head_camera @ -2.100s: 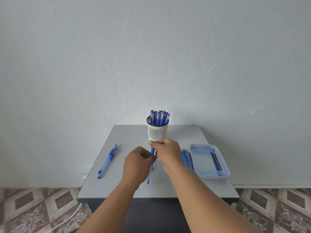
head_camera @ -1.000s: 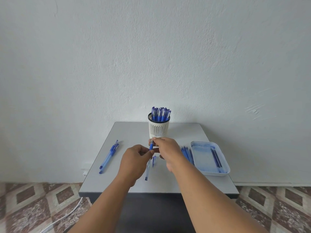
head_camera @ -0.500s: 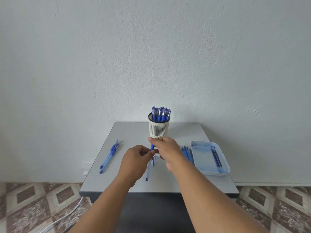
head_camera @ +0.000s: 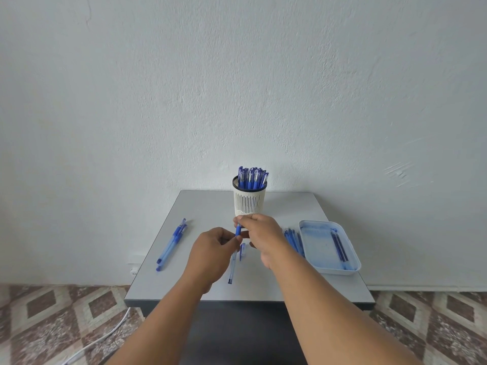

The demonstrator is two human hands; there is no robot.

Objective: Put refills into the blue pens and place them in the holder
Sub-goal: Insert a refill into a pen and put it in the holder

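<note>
1. two capped pens [head_camera: 172,243] lie near the table's [head_camera: 200,206] left edge.
2. my left hand [head_camera: 210,255] pinches the blue pen [head_camera: 238,230]; its lower barrel is hidden.
3. my right hand [head_camera: 261,233] grips its top, covering the holder's [head_camera: 249,200] base.
4. refills [head_camera: 338,245] lie in the tray [head_camera: 353,270] at the right edge.

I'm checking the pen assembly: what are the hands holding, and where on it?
Both hands hold one blue pen: the right hand pinches its upper end, the left hand grips it lower down. The exact part is hidden.

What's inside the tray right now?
Two dark blue refills lie side by side along the right half of the tray, with blue ink smears on its floor. Nothing covers the inside; the near wall hides only the closest strip.
</note>
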